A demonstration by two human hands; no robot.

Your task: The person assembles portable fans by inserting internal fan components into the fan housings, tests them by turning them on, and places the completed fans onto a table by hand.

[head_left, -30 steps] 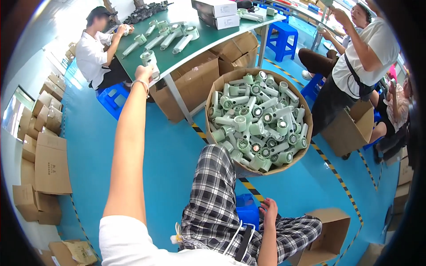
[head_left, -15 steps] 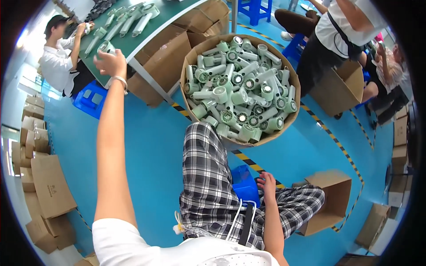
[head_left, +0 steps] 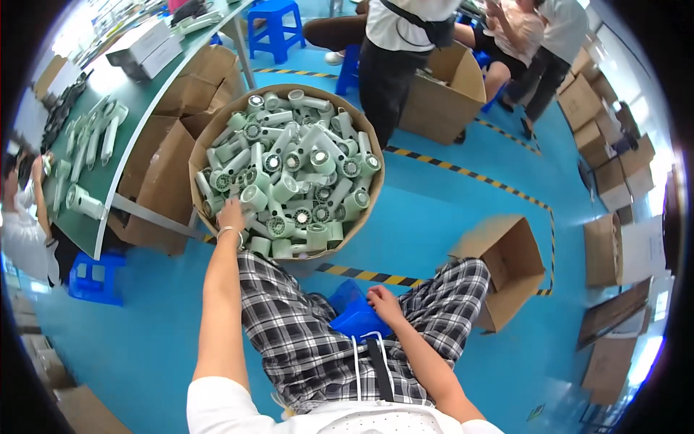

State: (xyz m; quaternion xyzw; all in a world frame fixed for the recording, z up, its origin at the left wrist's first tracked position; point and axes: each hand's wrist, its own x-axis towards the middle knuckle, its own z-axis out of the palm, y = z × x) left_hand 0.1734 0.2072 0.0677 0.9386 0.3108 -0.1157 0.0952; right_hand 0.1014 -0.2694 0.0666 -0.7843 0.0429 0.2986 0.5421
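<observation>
In the near left part of a big round cardboard carton is my left hand, its fingers bent and pressed together around a pale green handheld fan; the fingertips are partly hidden. Many more such fans are heaped in the carton, lying at all angles. My right hand rests between my thighs by the blue stool, holding nothing, with loosely bent fingers. On the green table at the left, one fan lies near the edge, and several others form a row farther back.
An open cardboard box stands beyond my right knee. Another box stands at the back next to a standing person. A blue stool is by the table's near end, and a white box is on the table.
My left hand has gone from the table down into the carton, leaving a fan near the table edge. The view has swung right. My right hand stays in my lap.
</observation>
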